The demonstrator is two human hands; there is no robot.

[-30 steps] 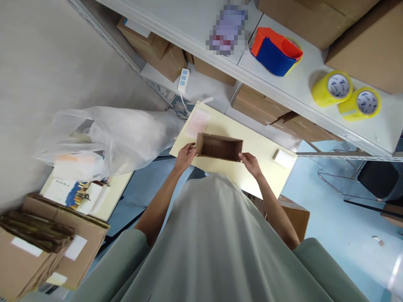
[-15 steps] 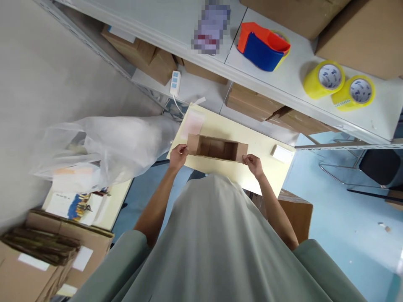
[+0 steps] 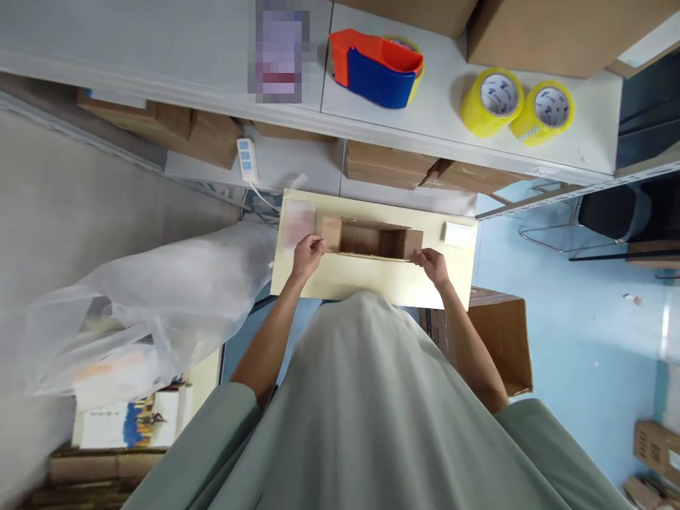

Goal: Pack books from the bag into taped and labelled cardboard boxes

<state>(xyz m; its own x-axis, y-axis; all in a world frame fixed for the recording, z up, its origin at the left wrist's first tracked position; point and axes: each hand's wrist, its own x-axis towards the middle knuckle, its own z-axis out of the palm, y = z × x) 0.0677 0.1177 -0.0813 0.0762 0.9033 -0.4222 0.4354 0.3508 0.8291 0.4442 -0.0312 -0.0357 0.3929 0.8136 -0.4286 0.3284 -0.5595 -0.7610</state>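
A long, narrow cardboard box (image 3: 348,253) with an open top lies across the pale yellow table (image 3: 366,280). Its inside looks bare, and its end flaps are folded outward. My left hand (image 3: 308,256) pinches the flap at the left end between thumb and fingers. At the right end, my right hand (image 3: 432,265) grips the other flap the same way. A pinkish sheet of paper (image 3: 299,223) lies just beyond my left hand. Past my right hand sits a small white block or pad (image 3: 459,235).
A grey shelf (image 3: 212,64) runs behind the table, bearing a tape dispenser (image 3: 380,74), yellow tape rolls (image 3: 491,103) and large boxes. A white power strip (image 3: 247,160) is on the lower level. A translucent plastic bag (image 3: 196,273) bulges at left; an open carton (image 3: 502,340) stands at right.
My view has turned, so the shelf and table appear rotated and shifted left. Both hands still hold the box's end flaps, and the box sits more level in view.
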